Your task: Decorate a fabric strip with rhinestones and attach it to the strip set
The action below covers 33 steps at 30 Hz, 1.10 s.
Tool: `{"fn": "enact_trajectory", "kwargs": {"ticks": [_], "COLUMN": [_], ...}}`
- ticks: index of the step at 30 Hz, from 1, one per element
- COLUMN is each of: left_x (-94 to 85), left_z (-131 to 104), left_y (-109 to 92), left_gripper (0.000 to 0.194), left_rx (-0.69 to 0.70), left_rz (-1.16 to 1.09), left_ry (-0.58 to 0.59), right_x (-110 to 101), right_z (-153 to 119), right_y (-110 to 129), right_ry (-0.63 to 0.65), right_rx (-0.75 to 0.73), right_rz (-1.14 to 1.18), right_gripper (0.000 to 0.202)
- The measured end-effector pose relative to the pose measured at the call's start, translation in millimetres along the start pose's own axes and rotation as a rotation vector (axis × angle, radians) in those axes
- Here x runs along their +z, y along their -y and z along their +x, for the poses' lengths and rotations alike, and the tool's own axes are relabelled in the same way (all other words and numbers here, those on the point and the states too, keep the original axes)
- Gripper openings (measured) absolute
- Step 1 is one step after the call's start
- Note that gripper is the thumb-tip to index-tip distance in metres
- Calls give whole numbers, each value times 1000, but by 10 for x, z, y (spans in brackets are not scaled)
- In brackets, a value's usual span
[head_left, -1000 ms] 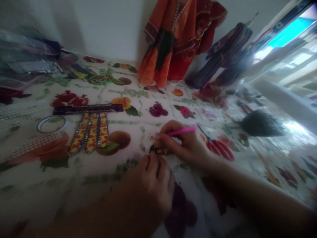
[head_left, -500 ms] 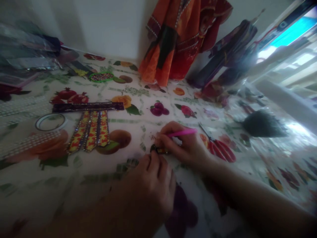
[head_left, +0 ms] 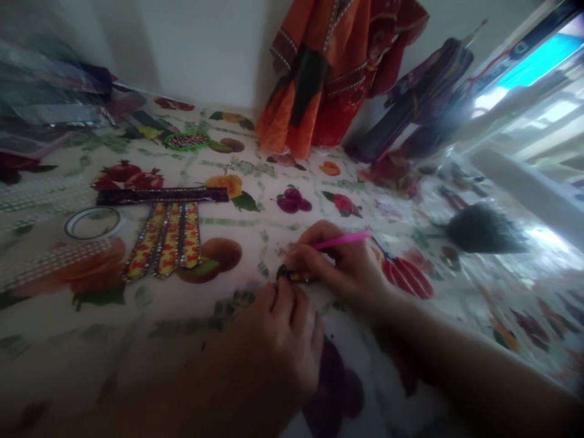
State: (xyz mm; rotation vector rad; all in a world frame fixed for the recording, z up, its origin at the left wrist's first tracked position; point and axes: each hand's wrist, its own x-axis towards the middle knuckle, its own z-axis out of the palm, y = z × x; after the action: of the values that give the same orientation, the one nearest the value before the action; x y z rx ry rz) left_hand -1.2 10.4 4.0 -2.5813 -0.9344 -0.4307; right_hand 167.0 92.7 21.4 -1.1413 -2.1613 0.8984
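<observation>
Right hand (head_left: pixel 353 271) holds pink tool (head_left: pixel 344 239) beside patterned strip (head_left: pixel 298 277).
Left hand (head_left: pixel 287 340) pinches the strip's end; pinning it flat should steady work.

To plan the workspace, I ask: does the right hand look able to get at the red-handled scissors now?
Probably yes: the red-handled scissors lie in plain view close beside the right hand, though the pink tool in its fingers could hinder a grasp.

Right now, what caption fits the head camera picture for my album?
The right hand holds a pink stick beside the left hand, near red-handled scissors.
</observation>
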Motion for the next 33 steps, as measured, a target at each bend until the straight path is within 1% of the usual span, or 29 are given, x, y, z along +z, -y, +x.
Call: {"fn": "enact_trajectory", "kwargs": {"ticks": [5, 8, 10, 14, 17, 22, 28, 31, 33], "left_x": [-19, -18, -12, -2, -6, -17, -4, 0, 1], "left_z": [7, 0, -9, -18, -8, 1, -39, -29, -11], "left_y": [6, 12, 19, 27, 25, 17, 7, 6, 9], "left_gripper": [25, 25, 26, 27, 28, 26, 28, 28, 27], "left_rx": [11, 12, 16, 5, 1, -5, -15, -5, -7], "left_rz": [3, 2, 1, -12, -19, -8, -8, -13, 3], "left_ry": [-13, 6, 9, -25, -38, -43, -33, -21, -36], "right_x": [-17, -59, -97, -140, -119, -73, -129, -128, -109], "right_z": [6, -1, -18, -60, -82, -87, -115, -122, -116], "right_y": [8, 48, 78, 114, 92, 45, 121, 106, 76], "right_ry": [-27, -29, -14, 43, 70, 73, 11, 38, 50], "right_rx": [4, -15, -37, -106, -123, -113, -145, -142, -127], "right_rz": [8, 18, 15, -9, -15, 11, -41, -43, -48], "right_gripper": [9, 9, 7, 2, 3, 4, 6, 5, 3]}}
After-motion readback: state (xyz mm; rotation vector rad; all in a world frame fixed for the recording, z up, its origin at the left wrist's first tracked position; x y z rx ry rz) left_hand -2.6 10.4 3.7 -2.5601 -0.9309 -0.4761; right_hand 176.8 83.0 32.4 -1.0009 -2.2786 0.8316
